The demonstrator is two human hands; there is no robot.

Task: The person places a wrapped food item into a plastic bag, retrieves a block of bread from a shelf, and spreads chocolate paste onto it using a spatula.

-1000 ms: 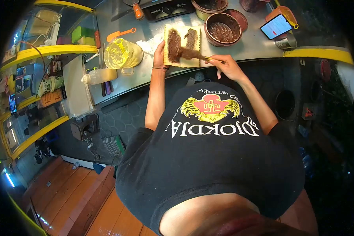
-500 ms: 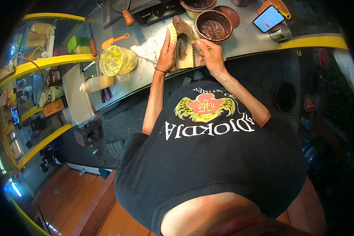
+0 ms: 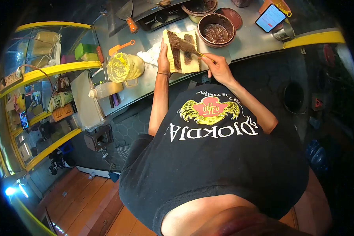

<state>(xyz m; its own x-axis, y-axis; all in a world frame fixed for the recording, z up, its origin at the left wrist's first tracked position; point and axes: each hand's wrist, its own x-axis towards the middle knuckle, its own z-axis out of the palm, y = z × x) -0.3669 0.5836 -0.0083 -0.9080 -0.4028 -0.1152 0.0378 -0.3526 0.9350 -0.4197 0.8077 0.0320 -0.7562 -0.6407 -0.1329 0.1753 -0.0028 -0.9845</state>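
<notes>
A pale bread (image 3: pixel 192 67) with crinkled edges lies opened out on the metal counter. Thick dark brown spread covers a strip of its left half, and darker specks mark the right half. My left hand (image 3: pixel 164 59) holds the bread along its left side, with the thumb side out of clear sight. In my right hand (image 3: pixel 220 70) is a spreading knife (image 3: pixel 189 48), its handle pinched in the fingers and its brown-coated blade lying over the bread. Just beyond the bread stands a brown bowl (image 3: pixel 203 37) smeared inside with dark spread.
To the left are a tub of yellow spread (image 3: pixel 122 70), an orange spatula (image 3: pixel 120 48), a squeeze bottle (image 3: pixel 105 90) and a white cloth or paper (image 3: pixel 148 56). A stove (image 3: pixel 161 19) sits behind. A lit phone (image 3: pixel 270 18) leans against a can (image 3: pixel 283 31) at right.
The bread's left half, held upright before, now lies opened flatter with its brown spread facing up. The knife's blade has come from beside the bowl down over the bread.
</notes>
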